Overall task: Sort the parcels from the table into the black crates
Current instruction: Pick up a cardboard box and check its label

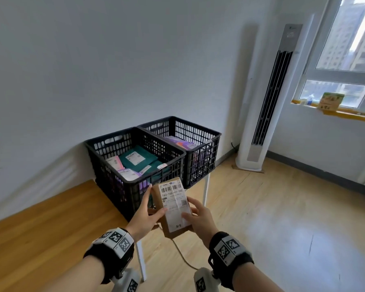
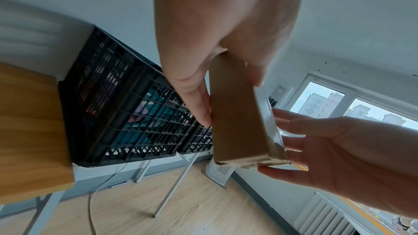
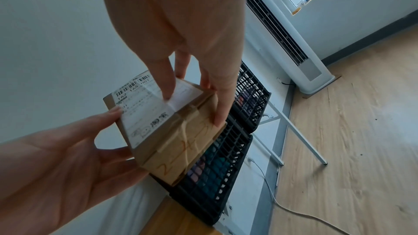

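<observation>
Brown cardboard parcel (image 1: pixel 173 207), box-shaped, white printed shipping label with barcode on its upper face, brown tape and orange handwritten marks on one end. Position: in the air, in front of the near crate, between both hands.

Left hand (image 1: pixel 145 218): grasps the parcel's left side, thumb on the label face, fingers along the edge.

Right hand (image 1: pixel 200 218): grasps the parcel's right side, thumb on the label, fingers (image 3: pixel 217 106) curled round the taped end.

Near black plastic lattice crate (image 1: pixel 105 165): on the wooden-topped table (image 1: pixel 40 224); holds teal mailers (image 1: pixel 139 159) with white labels and pale pink and lilac packets.

Far black plastic lattice crate (image 1: pixel 198 133): touching the near one, on a white-legged stand; holds purple packets (image 1: pixel 181 143).

Surroundings: tall white floor-standing air conditioner (image 1: pixel 268 114) by the window (image 1: pixel 346 60); white cable (image 3: pixel 282 203) on the light wood floor.
</observation>
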### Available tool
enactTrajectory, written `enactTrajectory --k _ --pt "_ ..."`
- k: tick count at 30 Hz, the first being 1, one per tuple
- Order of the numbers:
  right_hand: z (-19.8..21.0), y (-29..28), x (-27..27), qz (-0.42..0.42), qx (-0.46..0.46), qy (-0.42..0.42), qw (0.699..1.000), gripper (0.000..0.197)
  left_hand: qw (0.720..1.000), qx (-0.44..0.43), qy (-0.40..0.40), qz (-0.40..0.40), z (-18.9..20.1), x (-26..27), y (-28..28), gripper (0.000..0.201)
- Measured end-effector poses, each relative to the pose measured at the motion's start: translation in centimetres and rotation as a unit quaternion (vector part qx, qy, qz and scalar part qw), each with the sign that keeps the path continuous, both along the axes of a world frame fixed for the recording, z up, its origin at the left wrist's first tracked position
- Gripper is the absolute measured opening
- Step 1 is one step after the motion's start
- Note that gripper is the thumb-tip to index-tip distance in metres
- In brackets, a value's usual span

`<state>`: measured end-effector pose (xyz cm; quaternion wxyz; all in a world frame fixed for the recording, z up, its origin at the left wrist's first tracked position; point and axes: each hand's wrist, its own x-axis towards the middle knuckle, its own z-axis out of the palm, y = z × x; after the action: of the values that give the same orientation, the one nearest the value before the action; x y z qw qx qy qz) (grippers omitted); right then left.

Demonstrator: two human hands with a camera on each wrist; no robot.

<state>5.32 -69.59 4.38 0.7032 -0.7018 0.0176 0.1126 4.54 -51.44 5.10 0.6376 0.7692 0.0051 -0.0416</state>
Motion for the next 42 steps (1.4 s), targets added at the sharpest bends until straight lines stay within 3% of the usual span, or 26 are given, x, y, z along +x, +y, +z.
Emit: enactTrajectory --k 7,14,20,25,30,38,42 --pt "-0.4 -7.3 3.8 -0.02 -0.009 0.001 1.0 0.044 1.0 0.005 0.024 0.01 0.4 4.0 -6.6 0.059" --pt "-0.1 -11.8 11.0 -0.046 -0.061 -0.032 0.997 0.037 0.999 -0.039 0.002 0.036 1.5 11.7 -10.7 0.025" --pt "1.5 -14.7 19.9 -0.042 -0.096 -0.043 0.994 0.036 0.998 -0.049 -0.015 0.044 2.2 20.0 -12.9 0.033" --pt "3.6 -16.4 27.9 0.022 -0.144 -0.055 0.988 0.053 0.995 -0.066 -0.021 0.065 2.9 27.0 -13.9 0.035" --pt "6.4 -17.4 33.8 0.095 -0.239 -0.108 0.96 0.082 0.995 -0.058 -0.025 0.073 4.9 32.7 -14.5 0.033" --pt "8.7 -18.4 44.4 0.185 -0.288 -0.186 0.921 0.095 0.995 0.013 -0.036 0.094 9.0 40.5 -15.4 0.026" --pt "9.5 -18.2 50.5 0.217 -0.296 -0.224 0.903 0.099 0.989 0.007 -0.032 0.143 10.6 44.7 -16.3 0.023"
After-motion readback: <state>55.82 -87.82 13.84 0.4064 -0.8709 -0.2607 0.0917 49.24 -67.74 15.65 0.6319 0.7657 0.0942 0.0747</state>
